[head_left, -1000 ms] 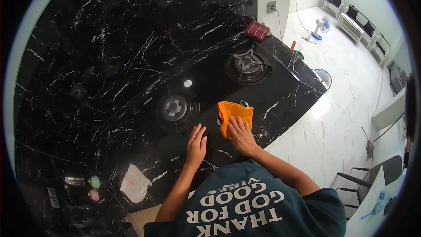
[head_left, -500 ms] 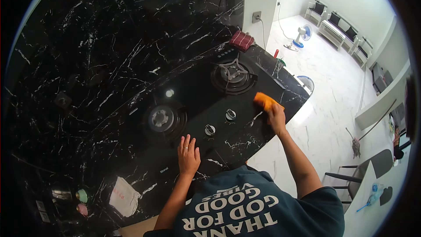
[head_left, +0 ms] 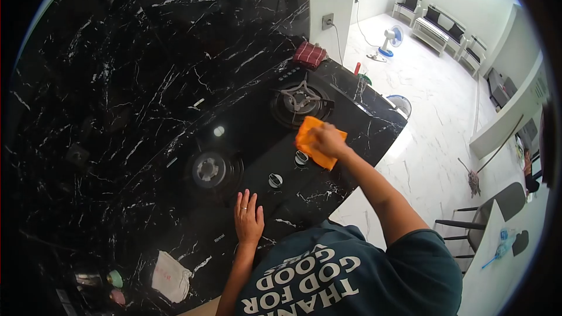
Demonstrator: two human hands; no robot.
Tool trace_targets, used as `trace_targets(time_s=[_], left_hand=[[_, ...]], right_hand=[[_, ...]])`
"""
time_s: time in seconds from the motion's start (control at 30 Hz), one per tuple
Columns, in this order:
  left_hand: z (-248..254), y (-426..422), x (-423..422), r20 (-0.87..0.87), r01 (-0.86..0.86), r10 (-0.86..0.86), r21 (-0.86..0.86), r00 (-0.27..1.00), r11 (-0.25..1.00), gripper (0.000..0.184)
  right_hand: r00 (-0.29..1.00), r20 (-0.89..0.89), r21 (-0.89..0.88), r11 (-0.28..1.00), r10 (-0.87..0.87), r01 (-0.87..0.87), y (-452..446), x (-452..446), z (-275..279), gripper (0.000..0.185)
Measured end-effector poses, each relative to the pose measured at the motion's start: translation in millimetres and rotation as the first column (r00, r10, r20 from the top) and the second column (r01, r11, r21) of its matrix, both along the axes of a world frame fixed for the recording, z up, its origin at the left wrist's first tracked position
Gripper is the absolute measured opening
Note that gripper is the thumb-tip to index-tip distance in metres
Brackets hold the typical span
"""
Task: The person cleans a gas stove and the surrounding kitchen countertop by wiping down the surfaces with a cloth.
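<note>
Right hand [head_left: 329, 140] gripping a plain orange fabric cloth [head_left: 307, 131]; left hand [head_left: 249, 225] flat, fingers slightly apart, holding nothing visible.

On the wide black glass gas hob [head_left: 252, 140], the cloth lies near the round dark metal burner [head_left: 301, 102] at far right and just beside one round silver-and-black knob [head_left: 301, 157]. The work seems under way; which surface is finished and which remains, I cannot tell.

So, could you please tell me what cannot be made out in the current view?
All in the head view:
Surface under the orange cloth: hidden by the cloth.
Right hand: palm hidden by its own back.
Left hand: palm also hidden by its back.
White cloth: markings too small and faint.
Shirt: lowest lettering partly cut off by the bottom edge.
</note>
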State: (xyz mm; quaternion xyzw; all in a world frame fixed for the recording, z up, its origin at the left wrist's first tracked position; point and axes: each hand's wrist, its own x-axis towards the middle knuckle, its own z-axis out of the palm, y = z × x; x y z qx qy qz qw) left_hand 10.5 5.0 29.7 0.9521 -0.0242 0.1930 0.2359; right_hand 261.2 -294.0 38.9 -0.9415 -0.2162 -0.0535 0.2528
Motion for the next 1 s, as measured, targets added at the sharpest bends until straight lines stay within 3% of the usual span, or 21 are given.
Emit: trace_targets(time_s=[0.17, 0.2, 0.3, 0.5, 0.53, 0.63, 0.77, 0.87, 1.0], left_hand=[[2.0, -4.5, 0.0, -0.011, -0.033, 0.033, 0.019, 0.999, 0.999, 0.04], [2.0, -4.9, 0.8, -0.007, -0.034, 0.034, 0.024, 0.999, 0.999, 0.04], [2.4, -5.4, 2.5, -0.004, -0.039, 0.039, 0.028, 0.999, 0.999, 0.04], [4.4, -7.6, 3.1, -0.02, -0.044, 0.045, 0.038, 0.999, 0.998, 0.04], [4.6, -7.3, 3.6, -0.025, -0.047, 0.048, 0.042, 0.999, 0.998, 0.04], [7.9, -9.0, 5.1, -0.047, -0.058, 0.06, 0.052, 0.997, 0.997, 0.04], [8.4, -9.0, 7.4, -0.064, -0.069, 0.073, 0.057, 0.995, 0.996, 0.04], [6.5, -9.7, 6.4, -0.079, -0.081, 0.086, 0.069, 0.993, 0.994, 0.04], [5.3, -8.8, 7.2, -0.061, -0.083, 0.087, 0.069, 0.994, 0.994, 0.041]], right_hand=[[0.885, 0.07, -0.065, 0.883, -0.461, 0.465, -60.6, 16.8, 10.4, 0.029], [0.864, 0.106, -0.071, 0.863, -0.492, 0.501, -58.7, 21.2, 1.1, 0.036], [0.861, 0.269, -0.16, 0.861, -0.432, 0.482, -34.3, 8.4, -37.8, 0.045], [0.989, 0.094, -0.204, 0.97, -0.115, 0.132, -66.4, -35.1, -18.9, 0.048], [0.98, -0.007, -0.267, 0.945, -0.197, 0.188, -72.1, -25.7, -12.1, 0.053], [0.91, -0.086, -0.292, 0.883, -0.406, 0.366, -85.2, 23.4, -18.5, 0.063], [0.845, -0.039, -0.334, 0.804, -0.533, 0.492, -88.9, 79.8, -22.5, 0.069], [0.822, -0.018, -0.354, 0.773, -0.569, 0.527, -77.5, 84.7, -32.0, 0.065], [0.867, 0.163, -0.199, 0.845, -0.471, 0.497, -52.7, 52.9, -54.5, 0.053]])
